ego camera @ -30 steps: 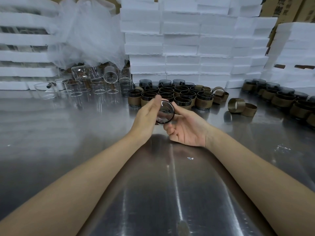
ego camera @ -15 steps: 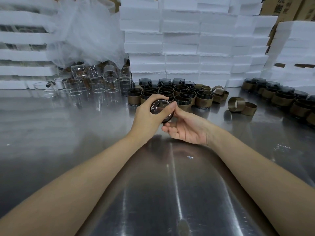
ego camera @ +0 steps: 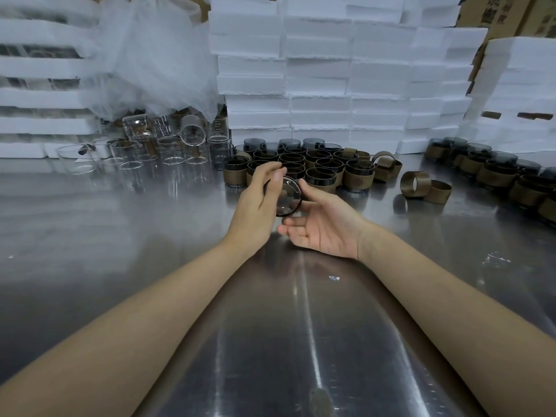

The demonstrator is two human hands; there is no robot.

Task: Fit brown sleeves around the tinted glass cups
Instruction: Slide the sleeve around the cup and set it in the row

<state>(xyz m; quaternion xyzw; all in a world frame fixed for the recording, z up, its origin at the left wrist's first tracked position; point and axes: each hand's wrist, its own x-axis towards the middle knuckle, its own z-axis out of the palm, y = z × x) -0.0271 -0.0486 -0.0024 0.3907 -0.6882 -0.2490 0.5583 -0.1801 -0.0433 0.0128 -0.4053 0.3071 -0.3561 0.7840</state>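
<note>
head view: left hand (ego camera: pixel 258 203) grips tinted glass cup (ego camera: pixel 287 198), base toward camera, above steel table (ego camera: pixel 150 236). right hand (ego camera: pixel 323 227) lies palm-up, fingers relaxed, just beside cup. behind: cluster of sleeved cups (ego camera: pixel 301 167), all empty; loose brown sleeves (ego camera: pixel 416 183) at right; empty clear beakers (ego camera: pixel 168 149).

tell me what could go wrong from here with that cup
The tinted glass cup is held above the steel table, gripped mainly by the left hand while the right hand lies open under it; a slip could drop it. The packed sleeved cups just behind could get knocked.
</note>
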